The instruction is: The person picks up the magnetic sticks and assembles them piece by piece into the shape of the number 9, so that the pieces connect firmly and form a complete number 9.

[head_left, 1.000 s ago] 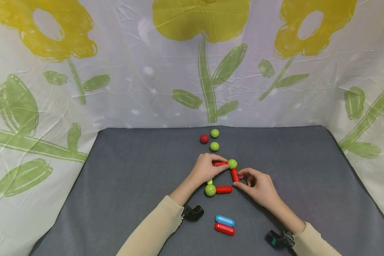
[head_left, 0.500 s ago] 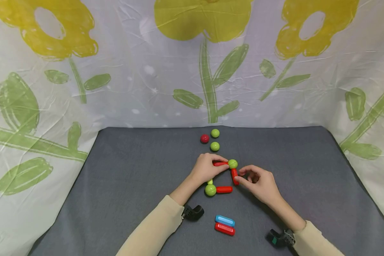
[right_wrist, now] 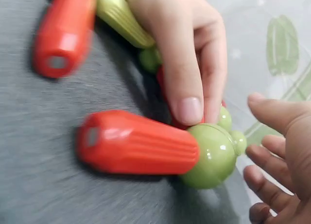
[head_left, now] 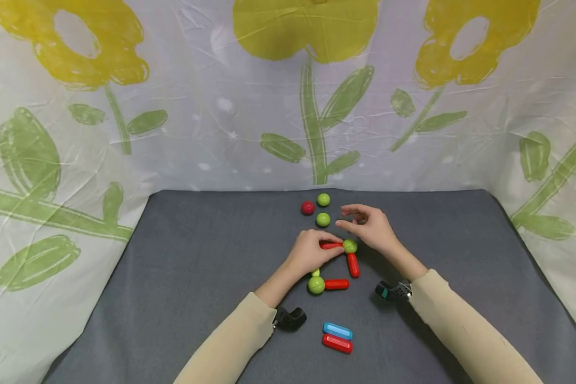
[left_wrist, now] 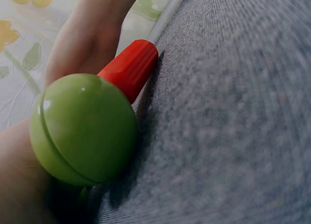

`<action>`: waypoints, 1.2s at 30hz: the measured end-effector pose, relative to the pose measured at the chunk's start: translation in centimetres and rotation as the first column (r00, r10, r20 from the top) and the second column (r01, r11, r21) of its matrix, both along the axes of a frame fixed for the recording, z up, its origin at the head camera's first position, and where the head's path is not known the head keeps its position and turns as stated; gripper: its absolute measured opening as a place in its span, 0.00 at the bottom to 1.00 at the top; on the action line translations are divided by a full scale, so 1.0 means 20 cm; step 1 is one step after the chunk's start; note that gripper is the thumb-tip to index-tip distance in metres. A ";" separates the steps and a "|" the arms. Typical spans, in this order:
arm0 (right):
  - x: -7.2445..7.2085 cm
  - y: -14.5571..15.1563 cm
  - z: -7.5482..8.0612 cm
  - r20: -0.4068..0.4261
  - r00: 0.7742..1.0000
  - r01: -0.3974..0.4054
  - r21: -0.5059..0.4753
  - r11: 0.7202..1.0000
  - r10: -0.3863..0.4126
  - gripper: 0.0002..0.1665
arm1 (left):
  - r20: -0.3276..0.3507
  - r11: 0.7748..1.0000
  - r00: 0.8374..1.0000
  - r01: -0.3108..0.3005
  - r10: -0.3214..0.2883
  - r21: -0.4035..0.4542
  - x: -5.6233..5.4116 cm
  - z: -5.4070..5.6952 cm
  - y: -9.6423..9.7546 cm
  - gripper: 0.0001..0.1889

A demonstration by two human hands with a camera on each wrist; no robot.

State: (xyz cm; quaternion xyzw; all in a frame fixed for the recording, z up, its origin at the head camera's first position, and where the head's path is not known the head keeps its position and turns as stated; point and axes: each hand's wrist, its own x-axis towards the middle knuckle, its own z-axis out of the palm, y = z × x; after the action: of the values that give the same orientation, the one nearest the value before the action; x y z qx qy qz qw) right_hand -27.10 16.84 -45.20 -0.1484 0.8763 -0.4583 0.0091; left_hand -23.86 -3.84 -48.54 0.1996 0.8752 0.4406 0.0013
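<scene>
My left hand [head_left: 309,250] pinches a red rod [head_left: 331,246] between thumb and fingers. A green ball [head_left: 350,246] sits at that rod's right end, and a second red rod [head_left: 353,265] extends from the ball towards me. Partly under the left hand, a yellow-green rod [right_wrist: 124,20] leads to a nearer green ball [head_left: 316,285], from which another red rod [head_left: 336,284] points right. A small grey disc marks the rods' free ends in the right wrist view. My right hand [head_left: 369,226] holds nothing, fingers loosely bent, just right of a loose green ball [head_left: 323,219].
Behind the hands lie a red ball [head_left: 308,208] and another green ball [head_left: 324,199]. Nearer me, a blue rod [head_left: 337,331] lies alongside a red one. The dark grey cloth [head_left: 197,277] covers the table, with a flowered curtain [head_left: 211,106] behind it.
My right hand has let go of the red rod on the right and moved away from me, up beside the loose balls. The left hand keeps its hold in the same place.
</scene>
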 end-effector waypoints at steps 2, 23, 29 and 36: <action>-0.05 -0.03 -0.01 0.049 0.998 -0.026 0.007 1.000 0.026 0.31 | 0.001 1.000 1.000 0.000 0.000 -0.005 0.00 0.00 0.00 0.10; -0.16 -0.14 -0.01 0.113 0.986 -0.130 0.082 0.988 0.120 0.25 | 0.000 1.000 1.000 0.008 -0.008 -0.008 0.00 0.00 0.00 0.10; -0.02 -0.08 0.12 0.048 0.992 -0.120 0.049 0.992 0.118 0.24 | -0.007 1.000 1.000 0.004 -0.004 0.000 0.00 0.00 0.01 0.10; 0.27 0.06 0.16 -0.072 0.986 -0.152 -0.018 0.988 0.151 0.17 | -0.005 1.000 1.000 0.001 -0.001 -0.003 -0.01 0.00 0.00 0.11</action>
State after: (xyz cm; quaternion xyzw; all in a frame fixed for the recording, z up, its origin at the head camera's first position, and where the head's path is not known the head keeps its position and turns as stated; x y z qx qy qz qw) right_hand -21.75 18.09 -42.01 -0.2306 0.8569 -0.4610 0.0114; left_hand -23.97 -3.84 -48.50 0.2009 0.8759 0.4388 -0.0002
